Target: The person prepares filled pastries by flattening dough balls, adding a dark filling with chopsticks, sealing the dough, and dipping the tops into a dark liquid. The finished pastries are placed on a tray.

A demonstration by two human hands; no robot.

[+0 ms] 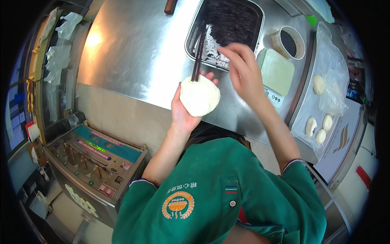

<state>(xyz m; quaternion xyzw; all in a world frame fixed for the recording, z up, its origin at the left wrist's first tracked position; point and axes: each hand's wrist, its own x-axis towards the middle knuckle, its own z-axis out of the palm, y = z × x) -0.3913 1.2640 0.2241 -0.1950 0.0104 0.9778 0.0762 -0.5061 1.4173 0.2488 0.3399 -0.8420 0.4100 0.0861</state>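
Note:
My left hand (185,106) cups a round, flattened piece of pale dough (202,99) from below, with fingertips showing past its far edge. A pair of dark chopsticks (198,59) leans across the near rim of a metal tray, one end over the tray and the other overlapping the dough's far edge. Dark, crumbly filling covers much of the tray (263,24), leaving a scraped patch near its front left. Just above the tray's near right corner is my right hand (245,69), fingers bent and thumb apart, apart from the chopsticks and holding nothing visible.
Right of the tray stand a paper tub (301,47) of dark contents and a pale green kitchen scale (277,72). Farther right, several dough balls (318,84) lie on a tray partly under clear plastic (331,61). A metal machine (95,160) stands at lower left.

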